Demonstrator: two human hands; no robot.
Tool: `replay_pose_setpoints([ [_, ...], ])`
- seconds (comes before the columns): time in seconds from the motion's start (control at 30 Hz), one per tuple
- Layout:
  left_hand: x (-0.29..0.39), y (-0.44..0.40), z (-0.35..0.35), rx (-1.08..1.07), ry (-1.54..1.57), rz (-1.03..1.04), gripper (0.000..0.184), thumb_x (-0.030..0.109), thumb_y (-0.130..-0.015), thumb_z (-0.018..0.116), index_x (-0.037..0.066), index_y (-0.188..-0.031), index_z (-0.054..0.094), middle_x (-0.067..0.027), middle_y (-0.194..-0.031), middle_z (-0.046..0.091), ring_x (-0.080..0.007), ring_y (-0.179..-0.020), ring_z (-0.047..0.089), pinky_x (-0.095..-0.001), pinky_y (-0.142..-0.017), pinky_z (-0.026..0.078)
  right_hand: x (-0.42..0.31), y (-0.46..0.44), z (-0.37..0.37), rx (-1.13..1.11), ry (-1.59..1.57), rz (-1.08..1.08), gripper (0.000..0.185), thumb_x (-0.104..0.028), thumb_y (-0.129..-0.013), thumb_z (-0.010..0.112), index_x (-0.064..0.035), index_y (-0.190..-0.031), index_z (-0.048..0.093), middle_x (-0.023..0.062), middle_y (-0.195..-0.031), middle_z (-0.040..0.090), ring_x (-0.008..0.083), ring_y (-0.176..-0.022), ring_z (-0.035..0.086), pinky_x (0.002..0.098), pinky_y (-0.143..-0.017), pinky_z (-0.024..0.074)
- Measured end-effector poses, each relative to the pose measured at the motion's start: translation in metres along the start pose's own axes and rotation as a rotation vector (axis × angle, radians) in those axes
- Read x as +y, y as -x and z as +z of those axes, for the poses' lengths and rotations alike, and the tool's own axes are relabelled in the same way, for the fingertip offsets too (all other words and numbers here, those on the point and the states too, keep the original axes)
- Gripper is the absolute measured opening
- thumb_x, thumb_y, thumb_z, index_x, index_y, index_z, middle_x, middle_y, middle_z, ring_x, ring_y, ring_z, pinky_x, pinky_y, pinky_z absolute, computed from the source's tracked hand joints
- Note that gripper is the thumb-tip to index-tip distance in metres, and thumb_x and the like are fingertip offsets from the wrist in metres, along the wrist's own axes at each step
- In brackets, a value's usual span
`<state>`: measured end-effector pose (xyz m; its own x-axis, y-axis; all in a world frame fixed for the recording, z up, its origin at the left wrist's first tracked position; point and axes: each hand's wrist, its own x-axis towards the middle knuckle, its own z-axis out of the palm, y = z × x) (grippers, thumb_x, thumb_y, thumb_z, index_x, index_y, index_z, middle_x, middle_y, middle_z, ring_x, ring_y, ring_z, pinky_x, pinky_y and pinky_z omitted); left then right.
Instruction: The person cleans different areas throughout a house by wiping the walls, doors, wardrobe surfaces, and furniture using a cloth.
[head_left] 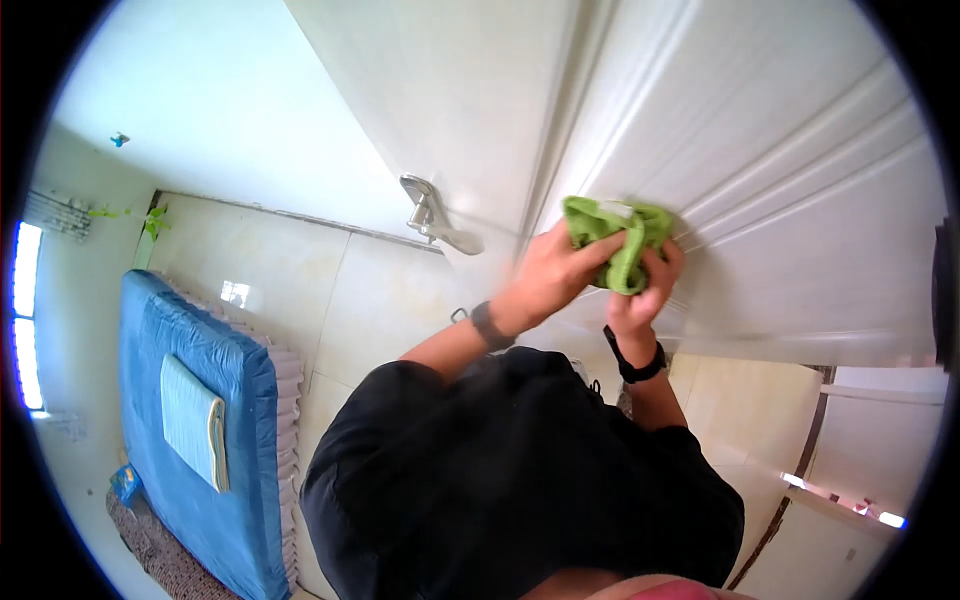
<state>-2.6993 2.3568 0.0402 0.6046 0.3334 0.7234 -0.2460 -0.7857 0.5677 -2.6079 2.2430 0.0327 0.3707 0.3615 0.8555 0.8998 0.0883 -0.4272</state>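
A crumpled green cloth (632, 225) is gripped between my two hands, in front of the white panelled door (740, 130). My left hand (557, 265) closes on the cloth's left side, thumb reaching across it. From below and to the right, my right hand (655, 285) has its fingers curled round the other side. Whether the cloth touches the door surface, I cannot tell. The door's metal lever handle (435, 220) is left of my left hand, apart from it. Dark bands circle both wrists.
At the left stands a bed with a blue cover (210, 350) and a folded pale cloth (193, 420) on top. A green plant (155, 222) is near the wall corner. Pale floor tiles (370, 300) run between bed and door. A bright window (28, 310) is at far left.
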Motion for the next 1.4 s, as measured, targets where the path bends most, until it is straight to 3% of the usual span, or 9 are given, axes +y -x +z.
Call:
replay_pose_setpoints([
  [0.1, 0.016, -0.026, 0.003, 0.018, 0.076, 0.173, 0.041, 0.011, -0.075, 0.064, 0.017, -0.115, 0.064, -0.0116, -0.104, 0.057, -0.0289, -0.087, 0.062, -0.0339, -0.063, 0.053, 0.004, -0.004, -0.008, 0.187, 0.031, -0.027, 0.034, -0.015, -0.088, 0.058, 0.0004, -0.118, 0.052, 0.0204, -0.124, 0.046, 0.0331, -0.111, 0.049, 0.0450, -0.094, 0.0401],
  [0.13, 0.023, -0.029, 0.004, -0.032, 0.094, 0.157, 0.047, 0.007, -0.068, 0.070, 0.017, -0.114, 0.065, -0.0118, -0.104, 0.060, -0.0276, -0.086, 0.063, -0.0326, -0.065, 0.053, 0.011, 0.001, -0.010, 0.243, 0.064, -0.033, 0.035, -0.014, -0.088, 0.056, 0.0014, -0.119, 0.051, 0.0188, -0.123, 0.048, 0.0316, -0.111, 0.050, 0.0436, -0.094, 0.0408],
  [0.37, -0.006, 0.004, 0.030, -0.288, 0.129, 0.165, 0.044, 0.010, -0.074, 0.062, 0.015, -0.118, 0.063, -0.0083, -0.109, 0.057, -0.0274, -0.098, 0.059, -0.0334, -0.066, 0.053, 0.039, 0.082, 0.005, 0.335, -0.019, 0.344, 0.040, -0.005, -0.090, 0.046, 0.0037, -0.128, 0.043, 0.0180, -0.122, 0.047, 0.0303, -0.114, 0.048, 0.0415, -0.097, 0.0387],
  [0.6, -0.043, 0.035, -0.048, -0.303, 0.081, -0.217, 0.038, 0.014, -0.084, 0.056, 0.021, -0.121, 0.062, -0.0120, -0.116, 0.056, -0.0294, -0.100, 0.059, -0.0327, -0.074, 0.052, 0.001, 0.069, 0.075, 0.045, 0.043, 0.156, 0.034, -0.003, -0.085, 0.056, 0.0017, -0.118, 0.054, 0.0202, -0.120, 0.047, 0.0376, -0.112, 0.048, 0.0475, -0.097, 0.0382],
  [0.63, -0.049, 0.035, -0.058, -0.234, -0.016, -0.209, 0.036, 0.017, -0.088, 0.053, 0.025, -0.122, 0.061, -0.0107, -0.112, 0.058, -0.0286, -0.091, 0.062, -0.0328, -0.070, 0.052, -0.006, 0.060, 0.085, 0.003, 0.078, 0.152, 0.032, -0.003, -0.085, 0.056, 0.0022, -0.117, 0.056, 0.0204, -0.119, 0.047, 0.0377, -0.111, 0.048, 0.0470, -0.096, 0.0386],
  [0.67, -0.053, 0.032, -0.066, -0.155, -0.146, -0.147, 0.044, 0.012, -0.075, 0.062, 0.020, -0.119, 0.062, -0.0078, -0.103, 0.057, -0.0269, -0.089, 0.061, -0.0356, -0.061, 0.053, -0.013, 0.051, 0.094, -0.039, 0.114, 0.150, 0.031, -0.003, -0.085, 0.056, 0.0028, -0.116, 0.057, 0.0205, -0.118, 0.047, 0.0377, -0.110, 0.048, 0.0466, -0.096, 0.0389],
  [1.0, -0.041, -0.041, -0.148, 0.412, -0.164, 0.078, 0.048, 0.005, -0.069, 0.072, 0.016, -0.114, 0.066, -0.0128, -0.093, 0.061, -0.0286, -0.069, 0.064, -0.0336, -0.057, 0.053, -0.093, -0.078, 0.137, 0.003, 0.069, -0.106, 0.036, -0.004, -0.078, 0.064, -0.0028, -0.114, 0.065, 0.0210, -0.117, 0.047, 0.0371, -0.105, 0.048, 0.0422, -0.090, 0.0415],
  [1.17, -0.059, -0.009, -0.161, 0.400, -0.194, -0.123, 0.044, -0.007, -0.068, 0.069, 0.008, -0.110, 0.067, -0.0172, -0.104, 0.061, -0.0324, -0.082, 0.065, -0.0346, -0.068, 0.054, -0.089, -0.049, 0.163, -0.228, 0.025, -0.082, 0.046, 0.005, -0.073, 0.057, -0.0018, -0.119, 0.062, 0.0230, -0.116, 0.047, 0.0387, -0.108, 0.046, 0.0452, -0.093, 0.0404],
  [1.4, -0.082, 0.053, -0.179, 0.145, -0.304, -0.621, 0.036, -0.003, -0.070, 0.069, 0.007, -0.105, 0.068, -0.0168, -0.103, 0.061, -0.0341, -0.086, 0.063, -0.0372, -0.073, 0.052, -0.083, 0.012, 0.198, -0.553, -0.250, 0.183, 0.050, 0.007, -0.074, 0.060, -0.0013, -0.123, 0.057, 0.0211, -0.113, 0.048, 0.0380, -0.104, 0.050, 0.0414, -0.089, 0.0441],
])
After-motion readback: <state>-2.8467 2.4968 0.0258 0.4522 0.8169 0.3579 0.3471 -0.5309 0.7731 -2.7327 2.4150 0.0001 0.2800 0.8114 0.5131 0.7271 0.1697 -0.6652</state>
